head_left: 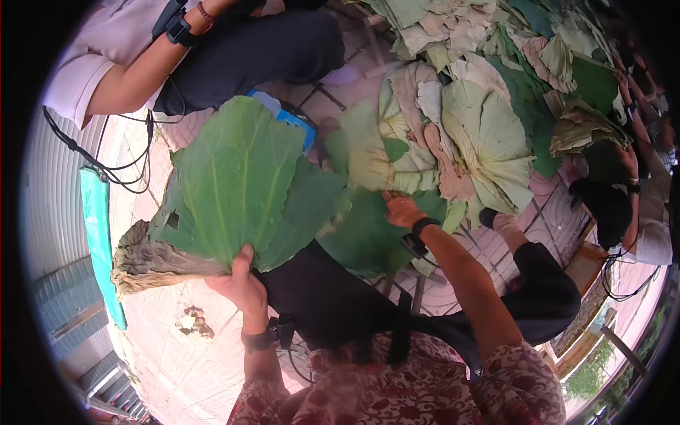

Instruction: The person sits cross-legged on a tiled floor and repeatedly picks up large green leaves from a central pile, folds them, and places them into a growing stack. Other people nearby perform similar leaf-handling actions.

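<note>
My left hand (pixel 243 287) is closed on a fan of lotus leaves, its thumb across their lower edge. A large green lotus leaf (pixel 241 177) faces me on top, and a brown, crumpled leaf (pixel 159 262) sticks out at the left. In front of my knees, my right hand (pixel 405 211) has its fingers closed at the upper edge of a dark green lotus leaf (pixel 368 237), which looks blurred. Just beyond that hand lie pale, dried lotus leaves (pixel 489 134) and a torn yellowish leaf (pixel 368 142). The fingertips of my right hand are partly hidden.
A large heap of leaves (pixel 453 28) spreads at the back right. A co-worker's forearm (pixel 134 74) and dark trousers are at the upper left, near a blue packet (pixel 297 127). More people sit at the right. Leaf scraps (pixel 193 322) lie on the paving at my left.
</note>
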Motion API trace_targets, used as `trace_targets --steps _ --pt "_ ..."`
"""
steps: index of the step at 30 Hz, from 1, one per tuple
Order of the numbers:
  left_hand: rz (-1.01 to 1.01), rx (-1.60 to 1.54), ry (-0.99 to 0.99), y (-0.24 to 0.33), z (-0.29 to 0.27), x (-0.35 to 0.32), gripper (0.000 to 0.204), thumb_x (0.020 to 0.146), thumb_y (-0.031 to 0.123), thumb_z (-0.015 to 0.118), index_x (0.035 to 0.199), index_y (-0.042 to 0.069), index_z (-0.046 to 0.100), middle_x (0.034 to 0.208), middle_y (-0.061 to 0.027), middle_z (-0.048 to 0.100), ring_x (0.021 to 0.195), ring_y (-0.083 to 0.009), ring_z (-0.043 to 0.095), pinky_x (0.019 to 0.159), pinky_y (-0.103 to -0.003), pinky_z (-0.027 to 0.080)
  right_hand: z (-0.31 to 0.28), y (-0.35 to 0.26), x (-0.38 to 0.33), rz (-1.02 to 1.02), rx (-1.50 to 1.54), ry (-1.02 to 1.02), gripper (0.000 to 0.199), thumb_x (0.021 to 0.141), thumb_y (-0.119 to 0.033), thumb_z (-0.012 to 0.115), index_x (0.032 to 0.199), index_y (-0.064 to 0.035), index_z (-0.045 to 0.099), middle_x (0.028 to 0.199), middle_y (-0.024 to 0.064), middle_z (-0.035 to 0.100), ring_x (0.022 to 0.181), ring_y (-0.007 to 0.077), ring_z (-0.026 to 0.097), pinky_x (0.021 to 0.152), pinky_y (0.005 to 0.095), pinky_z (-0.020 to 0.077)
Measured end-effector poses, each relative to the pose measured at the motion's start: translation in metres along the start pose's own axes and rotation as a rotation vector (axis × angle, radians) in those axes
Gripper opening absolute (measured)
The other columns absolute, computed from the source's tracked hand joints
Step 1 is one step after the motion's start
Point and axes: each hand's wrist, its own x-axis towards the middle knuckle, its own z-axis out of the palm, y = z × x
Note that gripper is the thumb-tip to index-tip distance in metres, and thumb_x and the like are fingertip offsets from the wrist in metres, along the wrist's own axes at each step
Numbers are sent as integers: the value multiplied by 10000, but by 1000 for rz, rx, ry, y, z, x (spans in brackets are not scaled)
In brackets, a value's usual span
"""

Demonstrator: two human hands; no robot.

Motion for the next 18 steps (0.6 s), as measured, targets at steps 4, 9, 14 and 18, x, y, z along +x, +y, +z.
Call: trace_targets --steps 4,9,14,18 --pt "16 -13 16 -3 0 3 368 721 -33 670 1076 -82 587 1067 -89 612 951 -174 560 890 -300 433 -14 -22 18 21 122 38 709 762 -199 632 1414 -28 411 1395 213 485 1296 397 461 1039 477 418" --pt "9 -93 -11 -7 6 6 425 728 -86 650 1141 -104 552 1130 -112 600 993 -189 574 933 -311 437 19 -43 77 -234 177 388 591 727 -194 662 1284 -35 543 1286 180 548 1254 373 490 995 524 432" --pt "-29 -93 41 -17 -9 5 464 708 -117 655 1159 -103 551 1134 -128 601 994 -214 582 955 -340 443 13 -79 53 -115 -36 292 337 729 -191 670 1048 -83 679 1114 153 625 1122 352 571 901 516 471" --pt "-56 -86 86 -19 -11 8 491 693 -120 667 1170 -96 554 1135 -126 603 1003 -226 582 976 -360 434 -1 -51 6 -69 117 266 283 770 -228 693 1021 -98 682 1034 138 664 1033 317 620 884 455 479"
